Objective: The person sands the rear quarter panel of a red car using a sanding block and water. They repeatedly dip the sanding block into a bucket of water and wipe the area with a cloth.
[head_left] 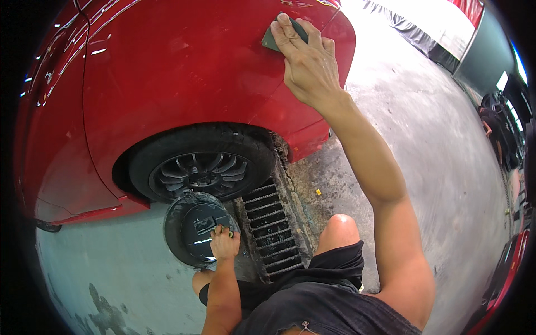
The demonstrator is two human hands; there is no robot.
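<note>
The right hand (312,70) has its fingers clamped on a green pad (270,41), up above the wheel (201,173) and to its right. The pad lies under the fingers, against the red car (184,72). Its edge peeks out on both sides of them. Two fingers stretch over its back, maybe to keep it flat and push on it evenly. I can't see the thumb's tip.

A black bucket (174,237) sits just in front of the wheel, likely so the left hand (225,245) can get to it easily. That hand is at the bucket's right side, with bent fingers. I can't tell if they are clamped on anything. A floor drain (273,226) runs to the right of the wheel.
</note>
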